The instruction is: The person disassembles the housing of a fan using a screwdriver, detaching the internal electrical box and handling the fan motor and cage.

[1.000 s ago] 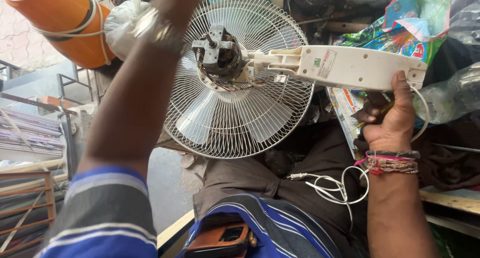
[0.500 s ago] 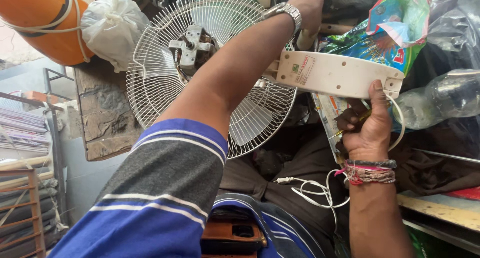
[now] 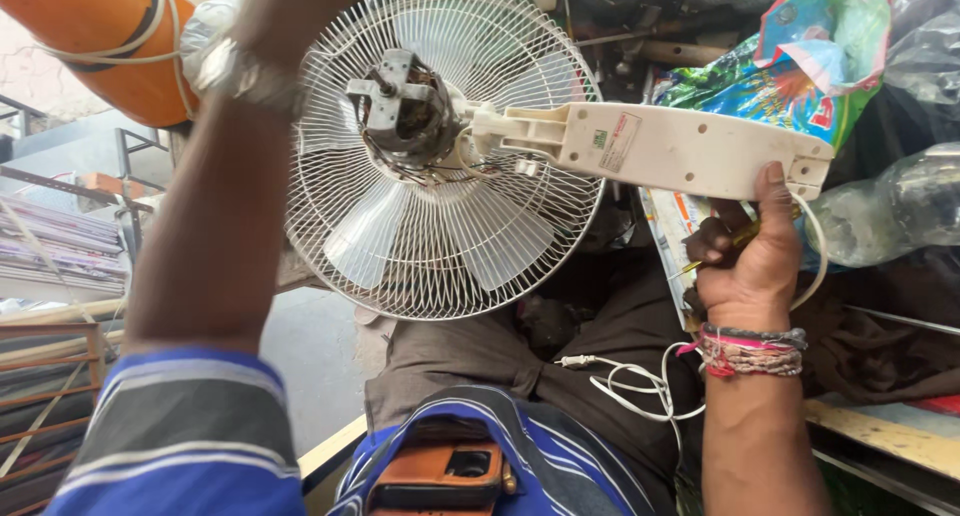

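Observation:
A white fan lies face down over my lap, its wire grille (image 3: 440, 266) and pale blades below the bare motor (image 3: 400, 106). My right hand (image 3: 750, 271) grips the far end of the fan's white stem (image 3: 680, 146) and also pinches a small yellow-handled screwdriver (image 3: 735, 238). My left arm, with a metal watch (image 3: 235, 71), reaches up past the grille's left side. My left hand (image 3: 300, 1) is blurred at the top edge by the grille's rim, and its fingers are cut off.
A white power cord (image 3: 640, 386) trails across my lap. There is an orange roll (image 3: 100, 36) at the top left, a colourful bag (image 3: 800, 56) and a clear plastic bottle (image 3: 900, 211) on the right, and a brown pouch (image 3: 440, 476) at my waist.
My left arm swung right across the fan and then back to the grille's upper left. The fan shifted slightly in view while my right hand kept its hold on the stem.

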